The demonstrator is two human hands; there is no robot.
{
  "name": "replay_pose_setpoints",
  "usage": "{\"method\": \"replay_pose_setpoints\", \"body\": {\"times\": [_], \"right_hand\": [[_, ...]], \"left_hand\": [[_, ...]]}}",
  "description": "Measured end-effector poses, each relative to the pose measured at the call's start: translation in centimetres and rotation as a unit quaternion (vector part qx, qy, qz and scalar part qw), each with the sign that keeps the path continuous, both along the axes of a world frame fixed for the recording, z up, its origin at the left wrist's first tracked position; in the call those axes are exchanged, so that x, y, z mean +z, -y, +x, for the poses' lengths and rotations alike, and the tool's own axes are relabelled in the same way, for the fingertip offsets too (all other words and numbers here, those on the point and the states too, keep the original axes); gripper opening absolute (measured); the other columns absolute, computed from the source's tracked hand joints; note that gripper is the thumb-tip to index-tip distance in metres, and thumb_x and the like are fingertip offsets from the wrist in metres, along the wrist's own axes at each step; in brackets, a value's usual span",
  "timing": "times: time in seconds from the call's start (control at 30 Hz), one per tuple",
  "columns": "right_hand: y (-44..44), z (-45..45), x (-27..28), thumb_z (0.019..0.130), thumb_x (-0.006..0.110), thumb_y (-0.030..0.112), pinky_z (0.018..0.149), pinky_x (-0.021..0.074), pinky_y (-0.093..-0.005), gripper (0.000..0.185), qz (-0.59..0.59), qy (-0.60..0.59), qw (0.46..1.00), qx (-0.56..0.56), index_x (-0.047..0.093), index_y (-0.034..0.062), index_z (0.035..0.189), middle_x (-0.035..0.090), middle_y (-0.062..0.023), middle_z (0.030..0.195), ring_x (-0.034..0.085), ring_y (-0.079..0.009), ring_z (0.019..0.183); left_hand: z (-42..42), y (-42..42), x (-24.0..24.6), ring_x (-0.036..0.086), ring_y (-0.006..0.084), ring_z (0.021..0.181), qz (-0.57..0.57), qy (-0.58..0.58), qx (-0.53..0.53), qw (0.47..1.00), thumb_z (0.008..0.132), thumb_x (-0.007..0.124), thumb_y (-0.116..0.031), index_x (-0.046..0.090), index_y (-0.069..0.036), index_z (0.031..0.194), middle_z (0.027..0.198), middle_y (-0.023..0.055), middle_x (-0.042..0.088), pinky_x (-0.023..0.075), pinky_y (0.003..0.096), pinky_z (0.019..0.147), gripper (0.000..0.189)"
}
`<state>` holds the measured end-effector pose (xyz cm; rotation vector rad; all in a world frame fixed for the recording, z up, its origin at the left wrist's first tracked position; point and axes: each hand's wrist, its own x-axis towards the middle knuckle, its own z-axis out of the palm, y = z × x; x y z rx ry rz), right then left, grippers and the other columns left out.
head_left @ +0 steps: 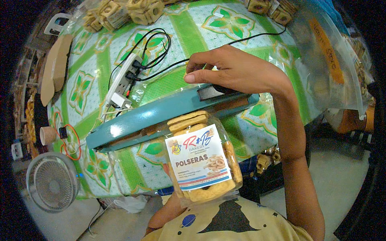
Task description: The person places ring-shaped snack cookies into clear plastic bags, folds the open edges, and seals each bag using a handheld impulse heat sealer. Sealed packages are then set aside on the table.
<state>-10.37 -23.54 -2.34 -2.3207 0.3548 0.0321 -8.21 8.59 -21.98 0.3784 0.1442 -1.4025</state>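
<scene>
A clear plastic bag of pale baked rings (208,192), bearing a printed label, is held up in front of me. My left hand (175,197) grips it from behind and below, largely hidden by the bag. The bag's upper end meets the long teal impulse sealer (144,117), whose arm is lowered close to its base. Over the sealer's right end, by its black switch (209,92), reaches my right hand (223,69), fingers curled and thumb near the fingertips. Whether it pinches any plastic film is unclear.
A white power strip (123,79) with black cords lies behind the sealer. Bagged baked goods (111,15) sit at the far edge. A round fan (52,182), an orange cable (78,144) and cardboard (57,69) are leftward. A large plastic bag (328,60) stands right.
</scene>
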Motion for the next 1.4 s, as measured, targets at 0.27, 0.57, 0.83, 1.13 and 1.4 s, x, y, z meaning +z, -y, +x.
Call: {"method": "replay_pose_setpoints", "body": {"times": [0.27,0.57,0.83,1.13,1.4], "right_hand": [[-0.07,0.04,-0.11,0.097,0.056,0.038,0.067,0.046,-0.0343,0.04,-0.003,-0.002,1.0,-0.007,0.064,-0.0003,0.101,0.062,-0.0126,0.077,0.056,-0.0196,0.07],[-0.04,-0.05,-0.1,0.097,0.057,0.036,0.068,0.0465,-0.0339,0.037,0.016,0.003,1.0,-0.009,0.064,-0.0001,0.101,0.063,-0.0122,0.079,0.056,-0.0195,0.072],[-0.09,-0.02,0.04,0.097,0.057,0.036,0.067,0.0461,-0.0337,0.037,0.009,-0.005,1.0,-0.009,0.064,0.0,0.101,0.063,-0.0124,0.079,0.056,-0.0193,0.07],[-0.11,-0.04,-0.13,0.096,0.057,0.037,0.069,0.0464,-0.0348,0.039,0.001,0.008,1.0,-0.007,0.063,-0.0014,0.101,0.063,-0.0144,0.081,0.058,-0.0225,0.073],[-0.05,-0.09,-0.12,0.096,0.058,0.035,0.071,0.0475,-0.0375,0.037,-0.026,0.013,1.0,-0.005,0.062,-0.0018,0.102,0.063,-0.0165,0.083,0.06,-0.0282,0.075]], "left_hand": [[0.16,0.02,-0.06,0.046,0.0341,0.128,0.018,0.01,0.007,1.0,0.091,0.032,-0.072,0.029,-0.011,0.149,0.146,0.014,0.042,0.04,0.0509,0.105,0.084],[0.31,0.07,-0.22,0.046,0.0348,0.129,0.031,0.008,0.019,0.999,0.089,0.032,-0.074,0.028,-0.012,0.15,0.146,0.0145,0.041,0.0402,0.0517,0.105,0.087],[0.23,0.26,-0.18,0.045,0.0353,0.129,0.036,0.006,0.02,0.999,0.088,0.033,-0.076,0.028,-0.012,0.15,0.147,0.0149,0.04,0.0404,0.0523,0.105,0.089],[0.37,0.33,-0.08,0.045,0.036,0.13,0.048,0.007,0.021,0.999,0.086,0.033,-0.078,0.027,-0.013,0.151,0.148,0.0154,0.04,0.0406,0.0531,0.105,0.092],[0.24,0.28,0.09,0.045,0.0366,0.131,0.062,0.005,0.02,0.998,0.085,0.033,-0.08,0.027,-0.013,0.151,0.149,0.0158,0.039,0.0408,0.0537,0.105,0.094]]}}
